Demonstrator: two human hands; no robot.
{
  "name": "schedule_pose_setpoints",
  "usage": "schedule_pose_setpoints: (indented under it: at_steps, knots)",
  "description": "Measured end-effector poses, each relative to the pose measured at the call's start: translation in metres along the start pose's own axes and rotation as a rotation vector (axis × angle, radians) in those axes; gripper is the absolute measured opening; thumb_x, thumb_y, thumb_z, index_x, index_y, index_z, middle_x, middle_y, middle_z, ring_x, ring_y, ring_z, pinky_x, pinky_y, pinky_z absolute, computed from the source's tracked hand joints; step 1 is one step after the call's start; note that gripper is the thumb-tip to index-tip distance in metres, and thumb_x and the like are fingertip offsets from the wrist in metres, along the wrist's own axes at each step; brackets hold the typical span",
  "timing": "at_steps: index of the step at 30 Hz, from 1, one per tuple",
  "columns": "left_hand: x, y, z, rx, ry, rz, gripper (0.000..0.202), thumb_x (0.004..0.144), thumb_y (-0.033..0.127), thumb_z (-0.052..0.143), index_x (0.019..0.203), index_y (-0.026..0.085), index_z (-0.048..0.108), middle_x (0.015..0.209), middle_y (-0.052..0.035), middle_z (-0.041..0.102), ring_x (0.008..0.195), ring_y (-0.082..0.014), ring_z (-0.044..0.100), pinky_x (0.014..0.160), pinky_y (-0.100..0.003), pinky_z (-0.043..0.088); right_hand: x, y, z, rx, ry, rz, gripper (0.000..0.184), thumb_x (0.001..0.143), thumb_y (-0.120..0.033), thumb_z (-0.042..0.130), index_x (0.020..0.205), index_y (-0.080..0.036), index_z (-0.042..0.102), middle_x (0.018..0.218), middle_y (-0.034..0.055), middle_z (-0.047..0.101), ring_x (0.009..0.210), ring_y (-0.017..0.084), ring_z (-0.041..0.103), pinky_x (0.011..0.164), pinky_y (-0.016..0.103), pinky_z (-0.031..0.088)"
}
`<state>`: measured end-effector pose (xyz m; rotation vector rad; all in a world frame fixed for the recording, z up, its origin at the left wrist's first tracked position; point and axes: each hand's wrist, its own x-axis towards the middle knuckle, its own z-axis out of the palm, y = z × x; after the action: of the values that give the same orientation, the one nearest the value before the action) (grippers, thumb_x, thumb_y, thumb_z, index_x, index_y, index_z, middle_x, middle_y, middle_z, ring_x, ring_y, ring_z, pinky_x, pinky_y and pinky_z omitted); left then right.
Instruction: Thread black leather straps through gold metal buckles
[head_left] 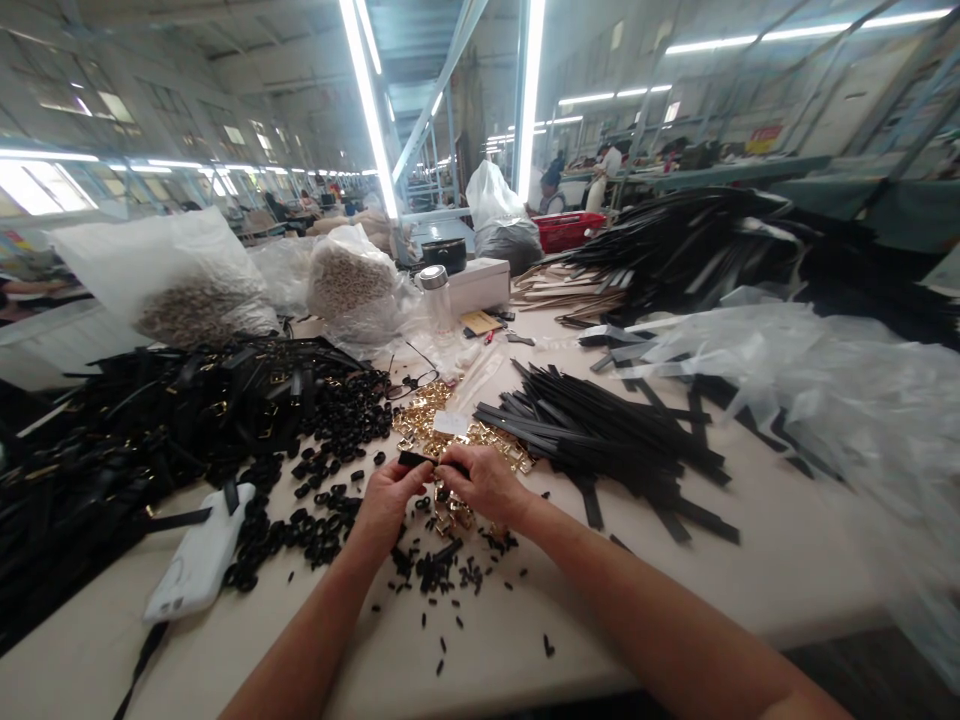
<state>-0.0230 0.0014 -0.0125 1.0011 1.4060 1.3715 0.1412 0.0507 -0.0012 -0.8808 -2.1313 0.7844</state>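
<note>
My left hand (391, 492) is closed, thumb and fingers pinching a short black strap (411, 459). My right hand (484, 484) meets it at the same strap with its fingers curled in; the small part between the fingertips is mostly hidden. Gold buckles (424, 418) lie heaped just beyond and under the hands. Black strap loops (319, 530) are scattered to the left of my left hand. Small black pieces (439, 570) lie on the table between my wrists. A stack of flat black straps (600, 425) fans out to the right.
Buckled black straps (225, 400) pile up at left, near a white device (199, 555). Behind stand filled plastic bags (351, 275), a glass bottle (435, 300) and eyeglasses (412, 383). Clear plastic sheeting (817, 370) and more black strips (690, 240) lie right. People work far back.
</note>
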Motion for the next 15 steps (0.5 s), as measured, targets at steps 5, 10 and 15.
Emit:
schedule_pose_setpoints:
  at_steps: [5,10,15]
  knots:
    - [-0.004,0.008,0.0,-0.004,0.039,0.09,0.027,0.063,0.032,0.081,0.077,0.016,0.064,0.061,0.0034,0.063,0.054,-0.0101,0.055,0.053,-0.02,0.043,0.0,-0.001,-0.002,-0.019,0.03,0.006,0.015,0.08,-0.021,0.064,0.066,-0.017,0.061,0.058,-0.0039,0.055,0.054,0.01,0.047,0.053,0.02,0.03]
    - [-0.006,0.006,0.002,-0.281,-0.075,0.04,0.039,0.076,0.051,0.068,0.082,0.013,0.068,0.068,-0.0033,0.067,0.061,-0.0122,0.06,0.059,-0.023,0.049,0.0,0.001,-0.009,0.009,0.054,0.042,0.016,0.081,-0.025,0.063,0.067,-0.017,0.06,0.059,-0.0035,0.055,0.055,0.01,0.047,0.054,0.021,0.031]
    - [-0.006,0.007,0.0,-0.369,-0.207,-0.118,0.034,0.067,0.032,0.08,0.095,0.016,0.068,0.085,-0.0028,0.067,0.064,-0.0093,0.06,0.057,-0.019,0.047,0.0,0.0,-0.013,0.105,-0.017,-0.005,0.022,0.083,-0.028,0.059,0.064,-0.017,0.058,0.058,-0.0028,0.055,0.054,0.01,0.046,0.052,0.022,0.031]
